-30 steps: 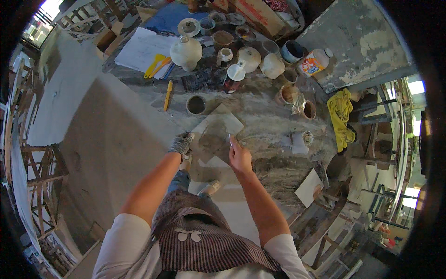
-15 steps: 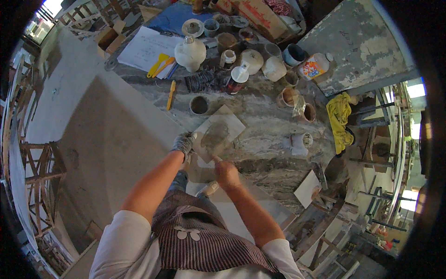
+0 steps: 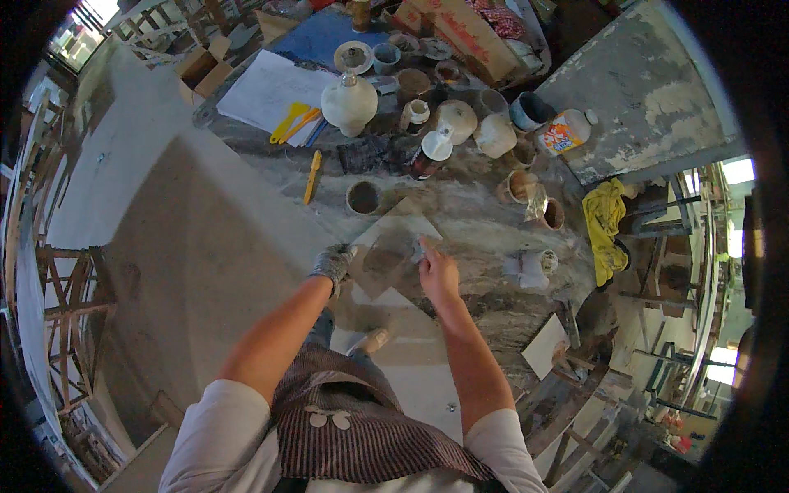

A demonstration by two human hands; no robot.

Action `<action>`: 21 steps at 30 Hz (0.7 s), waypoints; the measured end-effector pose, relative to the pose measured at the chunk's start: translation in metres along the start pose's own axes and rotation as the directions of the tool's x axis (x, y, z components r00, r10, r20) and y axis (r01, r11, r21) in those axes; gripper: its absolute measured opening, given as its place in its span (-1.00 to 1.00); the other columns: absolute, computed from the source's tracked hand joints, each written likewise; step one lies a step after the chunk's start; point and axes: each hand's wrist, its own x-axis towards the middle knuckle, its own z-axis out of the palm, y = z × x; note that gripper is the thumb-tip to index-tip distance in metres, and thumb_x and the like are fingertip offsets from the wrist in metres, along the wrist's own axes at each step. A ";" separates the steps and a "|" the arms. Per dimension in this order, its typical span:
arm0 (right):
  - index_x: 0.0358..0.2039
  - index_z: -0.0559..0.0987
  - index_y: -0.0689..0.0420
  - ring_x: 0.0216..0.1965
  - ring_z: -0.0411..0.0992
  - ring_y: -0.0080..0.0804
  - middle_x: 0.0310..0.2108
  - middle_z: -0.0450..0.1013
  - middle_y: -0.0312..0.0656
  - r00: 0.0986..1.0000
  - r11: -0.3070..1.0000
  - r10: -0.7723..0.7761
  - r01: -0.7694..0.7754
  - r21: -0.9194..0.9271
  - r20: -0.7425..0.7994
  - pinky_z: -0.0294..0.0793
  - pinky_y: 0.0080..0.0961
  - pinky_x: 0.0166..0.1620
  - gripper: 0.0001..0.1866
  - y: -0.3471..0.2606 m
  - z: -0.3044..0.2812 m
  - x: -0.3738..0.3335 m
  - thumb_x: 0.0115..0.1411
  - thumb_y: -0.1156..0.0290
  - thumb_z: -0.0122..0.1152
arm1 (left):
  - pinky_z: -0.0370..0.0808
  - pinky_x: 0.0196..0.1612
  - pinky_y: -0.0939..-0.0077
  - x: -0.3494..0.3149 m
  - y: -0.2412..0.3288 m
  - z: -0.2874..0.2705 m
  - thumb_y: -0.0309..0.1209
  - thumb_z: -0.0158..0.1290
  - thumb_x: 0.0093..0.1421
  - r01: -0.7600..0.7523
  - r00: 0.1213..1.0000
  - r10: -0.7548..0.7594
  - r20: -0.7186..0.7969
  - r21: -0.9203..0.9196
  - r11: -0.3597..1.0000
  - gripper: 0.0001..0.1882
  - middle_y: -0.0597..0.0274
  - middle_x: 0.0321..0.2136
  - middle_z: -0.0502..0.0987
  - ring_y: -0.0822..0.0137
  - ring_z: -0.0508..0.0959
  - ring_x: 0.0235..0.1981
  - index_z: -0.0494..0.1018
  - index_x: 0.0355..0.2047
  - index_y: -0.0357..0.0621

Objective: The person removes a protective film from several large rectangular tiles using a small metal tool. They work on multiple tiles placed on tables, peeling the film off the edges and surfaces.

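A pale square board (image 3: pixel 419 220) with a dark grey smeared patch in its middle lies turned cornerwise at the table's near edge. My left hand (image 3: pixel 334 264), in a grey glove, is closed on the board's left corner. Over the board's right side is my bare right hand (image 3: pixel 437 274), its fingers drawn together and one pointing at the surface. Anything in that hand is too small to make out. Just beyond the board stands a cup with grey contents (image 3: pixel 362 198). A yellow-handled tool (image 3: pixel 312 177) lies to the left of the cup.
Farther back stand a white rounded vessel (image 3: pixel 349 105), a dark bottle with a white top (image 3: pixel 431 154) and several cups. Papers (image 3: pixel 267 92) lie at the far left. At right are a plastic jug (image 3: pixel 567 131), a white container (image 3: pixel 538 267) and a yellow cloth (image 3: pixel 606 226).
My right hand has moved right and away from me, from the board's near corner to its right side. My left hand keeps its hold on the board. The whole view has shifted slightly.
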 end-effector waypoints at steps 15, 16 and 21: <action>0.15 0.48 0.02 -0.29 0.51 0.02 -0.33 0.53 -0.04 0.962 0.988 -0.143 0.152 -0.021 0.234 0.48 -0.11 -0.23 -0.45 -0.048 0.030 -0.057 0.10 0.57 0.07 | 0.50 -0.54 0.37 -0.007 0.007 0.001 -0.14 0.12 0.27 0.052 0.999 -0.051 0.008 -0.075 0.996 -0.68 0.23 -0.43 0.61 0.32 0.54 -0.60 0.58 -0.11 -0.08; 0.15 0.48 0.01 -0.28 0.51 0.01 -0.33 0.53 -0.04 0.960 0.986 -0.160 0.165 -0.002 0.232 0.48 -0.12 -0.23 -0.44 -0.051 0.031 -0.065 0.09 0.58 0.07 | 0.49 -0.56 0.36 -0.007 0.007 0.001 -0.16 0.12 0.27 0.042 0.999 -0.041 0.014 -0.063 0.997 -0.66 0.21 -0.41 0.60 0.30 0.54 -0.61 0.56 -0.08 -0.10; 0.19 0.43 -0.03 -0.29 0.51 0.01 -0.32 0.53 -0.04 0.971 0.995 -0.101 0.102 0.008 0.215 0.49 -0.10 -0.25 -0.42 -0.038 0.004 -0.055 0.10 0.54 0.08 | 0.48 -0.57 0.32 0.010 -0.009 -0.009 -0.19 0.10 0.29 -0.168 0.985 0.162 0.050 0.149 0.975 -0.65 0.21 -0.40 0.56 0.29 0.51 -0.62 0.53 -0.03 -0.13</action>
